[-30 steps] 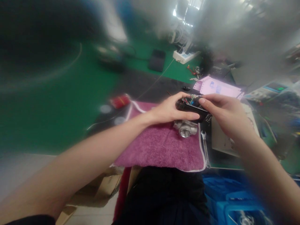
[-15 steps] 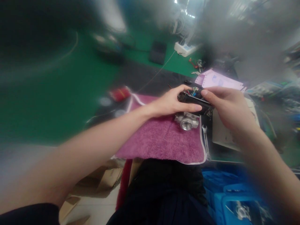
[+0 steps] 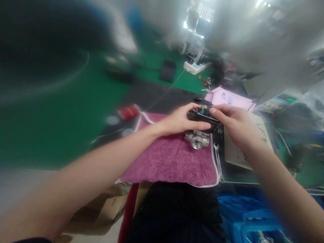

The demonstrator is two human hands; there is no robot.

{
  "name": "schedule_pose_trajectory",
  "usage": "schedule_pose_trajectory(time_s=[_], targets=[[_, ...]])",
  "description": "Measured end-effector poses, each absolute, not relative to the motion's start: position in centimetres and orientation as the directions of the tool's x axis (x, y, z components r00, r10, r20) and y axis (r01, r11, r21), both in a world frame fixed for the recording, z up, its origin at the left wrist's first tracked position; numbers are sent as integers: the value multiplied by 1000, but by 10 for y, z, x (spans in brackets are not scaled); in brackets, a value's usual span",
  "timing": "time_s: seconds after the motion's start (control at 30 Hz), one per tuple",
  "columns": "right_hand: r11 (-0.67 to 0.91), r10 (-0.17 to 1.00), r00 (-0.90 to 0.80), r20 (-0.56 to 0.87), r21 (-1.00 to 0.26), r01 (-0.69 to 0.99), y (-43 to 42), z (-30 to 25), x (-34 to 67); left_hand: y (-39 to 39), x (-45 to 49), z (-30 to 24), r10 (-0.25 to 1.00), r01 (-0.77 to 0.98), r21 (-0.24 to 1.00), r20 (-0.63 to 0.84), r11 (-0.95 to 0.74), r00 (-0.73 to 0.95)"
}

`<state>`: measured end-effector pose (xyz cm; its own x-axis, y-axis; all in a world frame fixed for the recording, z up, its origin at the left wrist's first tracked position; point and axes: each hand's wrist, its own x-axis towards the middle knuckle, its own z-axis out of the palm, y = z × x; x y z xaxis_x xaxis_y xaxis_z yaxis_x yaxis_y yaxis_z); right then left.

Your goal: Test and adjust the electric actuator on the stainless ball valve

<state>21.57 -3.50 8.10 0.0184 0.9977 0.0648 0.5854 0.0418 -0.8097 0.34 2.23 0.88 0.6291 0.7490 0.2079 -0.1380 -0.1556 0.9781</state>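
Between my hands is a black housing point(image 3: 206, 118) whose top shows wires and small electronic parts. My left hand point(image 3: 186, 118) grips its left end, thumb along the front wall and fingers behind. At the right end my right hand point(image 3: 234, 122) is closed on the housing's upper edge, thumb and forefinger close to the parts inside; whether they pinch a small piece cannot be made out. Just below the housing, a silver metal valve body point(image 3: 197, 140) with a round opening rests on a purple towel point(image 3: 167, 163). I cannot tell whether the two are joined.
A wrench point(image 3: 218, 162) lies right of the towel. Pink papers point(image 3: 227, 98) and a white power strip point(image 3: 194, 67) are behind my hands. A red packet point(image 3: 128, 112) sits at the left. Blue bins point(image 3: 253, 217) stand below the table edge, with cardboard point(image 3: 101, 211) at lower left.
The view has tilted slightly upward, so everything sits lower in the picture. Both hands keep the same hold on the black housing.
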Motion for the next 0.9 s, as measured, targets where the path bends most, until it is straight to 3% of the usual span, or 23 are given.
schedule_pose_trajectory(time_s=[0.23,0.33,0.5,0.6,0.7,0.9], targets=[[22,999,13,33,-866,499,-33,75,215,21,3,10,748,-135,982,188,-132,636],[30,999,14,46,-838,545,-38,85,215,22,3,9,746,-129,983,182,-129,641],[57,930,195,312,-645,762,-56,117,265,24,1,8,748,-97,985,171,-141,642],[-36,837,299,457,-500,865,-66,123,321,26,1,7,736,-94,986,163,-134,657],[-107,893,268,361,-409,906,-73,112,365,27,0,7,739,-72,986,159,-148,655],[-127,952,220,211,-383,915,-83,88,388,26,-1,9,739,-57,987,148,-148,657]])
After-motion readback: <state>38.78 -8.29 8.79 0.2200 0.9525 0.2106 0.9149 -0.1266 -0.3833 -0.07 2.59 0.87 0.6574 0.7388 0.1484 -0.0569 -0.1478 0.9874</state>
